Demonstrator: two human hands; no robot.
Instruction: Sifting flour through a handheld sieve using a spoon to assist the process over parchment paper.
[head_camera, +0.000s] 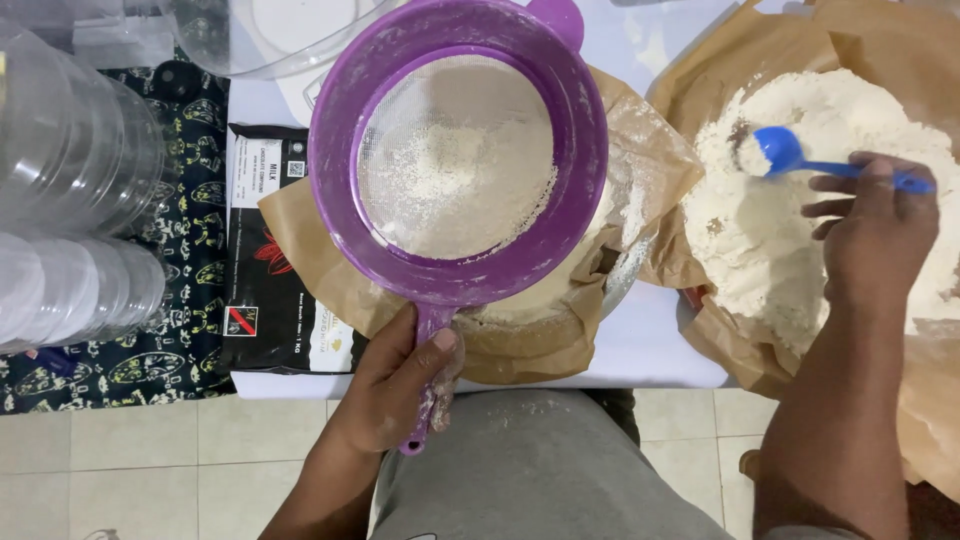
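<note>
My left hand (405, 380) grips the handle of a purple sieve (345, 215), held level above a bowl lined with brown paper (300, 240). A thin layer of coarse flour lies on the sieve's mesh (455, 165). My right hand (880, 235) holds a blue plastic spoon (785, 152) by its handle. The spoon's bowl carries a small lump of flour and rests in a large heap of white flour (760, 230) on brown paper at the right.
A black printed packet (255, 270) lies under the paper at the left. Stacked clear plastic containers (70, 200) stand at the far left on a patterned cloth (190, 330). A clear tub (290, 40) sits at the top. Tiled floor and my grey-clad lap are below.
</note>
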